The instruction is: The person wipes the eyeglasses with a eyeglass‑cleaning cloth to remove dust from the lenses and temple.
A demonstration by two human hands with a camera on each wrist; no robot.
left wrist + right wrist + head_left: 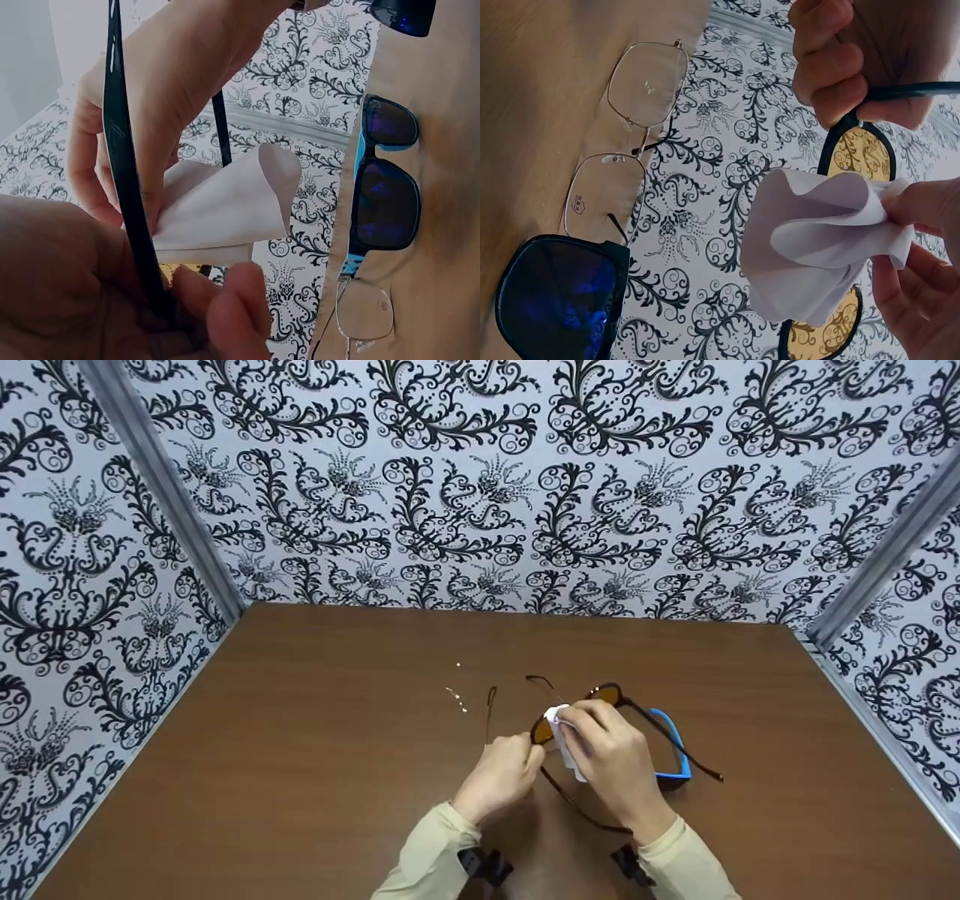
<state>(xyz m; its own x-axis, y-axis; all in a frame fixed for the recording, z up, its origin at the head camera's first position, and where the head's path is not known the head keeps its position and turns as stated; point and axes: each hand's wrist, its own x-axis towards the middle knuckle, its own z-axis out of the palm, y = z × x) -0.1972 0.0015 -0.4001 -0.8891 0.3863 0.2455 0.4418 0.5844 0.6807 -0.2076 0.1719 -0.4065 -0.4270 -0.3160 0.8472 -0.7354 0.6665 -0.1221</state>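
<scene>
My left hand (499,772) grips a pair of dark-framed glasses with amber lenses (861,152) at one end, where the temple meets the front. The glasses are unfolded, one dark temple (124,150) crossing the left wrist view. Between the thumb and fingers of my right hand (615,757) is a bunched white cloth (810,240). It lies over the middle of the glasses and covers parts of both lenses. In the right wrist view the amber shows above and below the cloth's folds.
Black-and-blue sunglasses (386,202) stand on the brown table (337,735), beyond my right hand in the head view. Beside them are thin wire-framed glasses (607,187) with clear lenses. Small bright spots (457,701) show on the table left of these. Patterned walls (480,510) enclose the table.
</scene>
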